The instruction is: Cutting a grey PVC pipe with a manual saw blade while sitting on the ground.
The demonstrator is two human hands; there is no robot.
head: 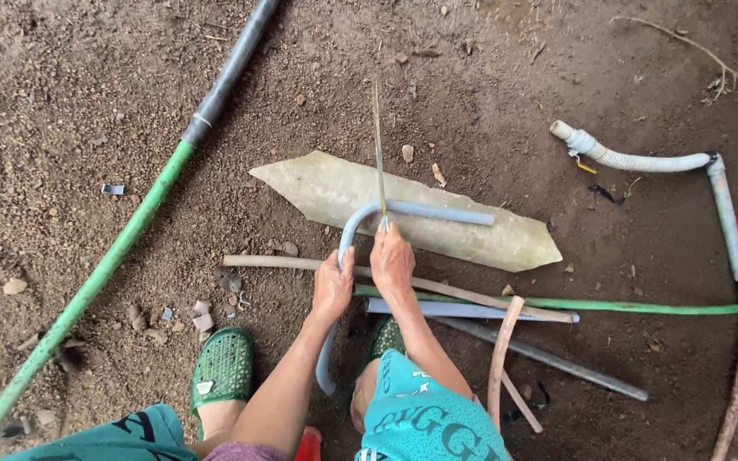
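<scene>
My left hand (pixel 333 286) grips the bent grey pipe (pixel 437 211) at its curve; my right hand (pixel 392 260) holds the thin blade (pixel 377 145) upright, crossing the pipe's horizontal arm just beside it.

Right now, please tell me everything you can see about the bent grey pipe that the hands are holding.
The bent grey pipe looks like smooth plastic tube, pale grey-blue, curved into a hook shape. Its short arm lies across the flat pointed slab toward the right; its long arm runs down between the person's feet. The left hand grips it just below the bend. The right hand holds a thin blade edge-on against the pipe near the bend. Whether a cut exists cannot be told.
</scene>
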